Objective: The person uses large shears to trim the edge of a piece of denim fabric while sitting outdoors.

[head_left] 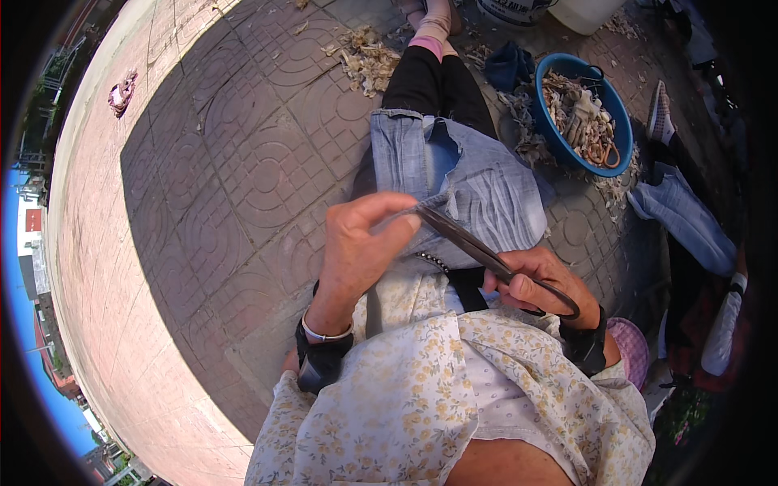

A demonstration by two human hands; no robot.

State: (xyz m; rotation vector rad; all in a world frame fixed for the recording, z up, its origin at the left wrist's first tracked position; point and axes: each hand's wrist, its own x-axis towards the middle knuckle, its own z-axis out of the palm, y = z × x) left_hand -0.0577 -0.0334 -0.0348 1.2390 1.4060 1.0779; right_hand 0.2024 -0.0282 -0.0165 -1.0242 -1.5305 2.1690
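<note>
Over my lap lies a piece of faded blue denim cloth (498, 190) with a ragged opening near its far edge. My left hand (361, 243) is closed in a pinch, thumb and forefinger on what looks like a narrow edge of that denim. Dark metal scissors (466, 240) are in my right hand (545, 279), its fingers wrapped round the handles. Their blades slant up and left, close together, with the tips right beside my left fingertips. How much cloth lies between the blades is hidden.
A blue basin (622, 134) of pale scraps and a pair of orange-handled scissors (609, 155) stands at far right. A scrap heap (369, 61) lies on the paving beyond my legs. Another person's denim-covered lap (689, 215) is at the right edge. A bucket (515, 10) stands far back.
</note>
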